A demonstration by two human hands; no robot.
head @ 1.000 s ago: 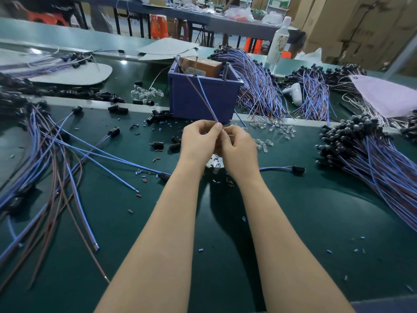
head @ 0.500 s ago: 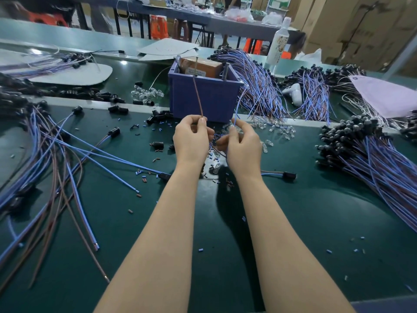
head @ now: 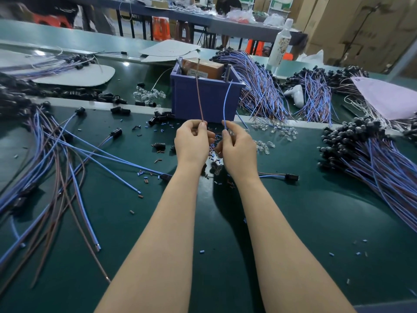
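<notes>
- Two wires stand up from the hands over the middle of the table (head: 316, 222): a brown wire (head: 199, 91) and a blue wire (head: 224, 105), apart from each other.
- The left hand (head: 191, 143) pinches the brown wire between thumb and forefinger, with the other fingers curled in. The wire rises nearly straight.
- The right hand (head: 237, 150) pinches the blue wire the same way, and this wire bends slightly as it rises.
- The hands are close together but do not touch. The lower ends of both wires are hidden between the palms.
- Small cut bits (head: 144, 177) of blue and brown lie scattered on the table below and around the hands.
- A blue box (head: 187, 98) stands just behind the hands, with a cardboard box (head: 203, 67) inside it.
- Clear bulbs (head: 262, 146) lie just beside the right hand.
- A black-capped lead (head: 291, 177) lies near the right wrist.
- Loose wires (head: 56, 154) fan out toward the left edge.
- A thick bundle (head: 383, 159) with black caps lies toward the right edge.
- A white bottle (head: 279, 45) stands near the far edge.
</notes>
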